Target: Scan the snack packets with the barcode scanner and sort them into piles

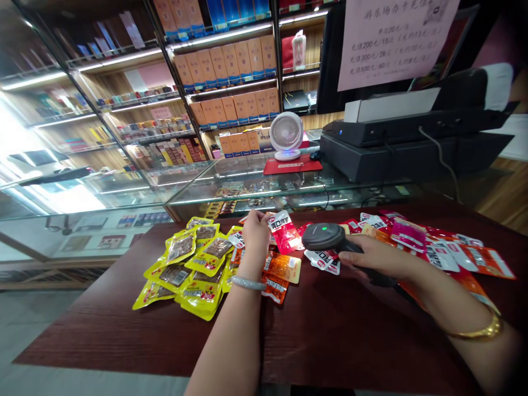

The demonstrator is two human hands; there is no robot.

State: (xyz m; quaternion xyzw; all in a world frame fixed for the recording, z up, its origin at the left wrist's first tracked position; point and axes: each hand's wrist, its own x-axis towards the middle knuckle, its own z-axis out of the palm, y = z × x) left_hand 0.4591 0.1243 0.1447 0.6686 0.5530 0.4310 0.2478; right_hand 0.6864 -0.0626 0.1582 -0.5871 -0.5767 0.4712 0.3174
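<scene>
My right hand [377, 254] is wrapped round a black barcode scanner [324, 237], whose head points left and shows a small green light. My left hand [256, 228] pinches the edge of a red and white snack packet [284, 231], just left of the scanner head. Under and beside my left hand lie orange snack packets [284, 267]. Left of it is a heap of yellow snack packets [204, 294] with clear windows. A few white and red packets [324, 261] lie below the scanner. The fingertips of my left hand are partly hidden.
More mixed packets [445, 250] are spread at the right of the dark wooden table [124, 330]. Behind stand a glass counter [231, 173], a small white fan [286, 135] and a black cash drawer [404, 159]. A cable [441, 154] hangs down from the equipment.
</scene>
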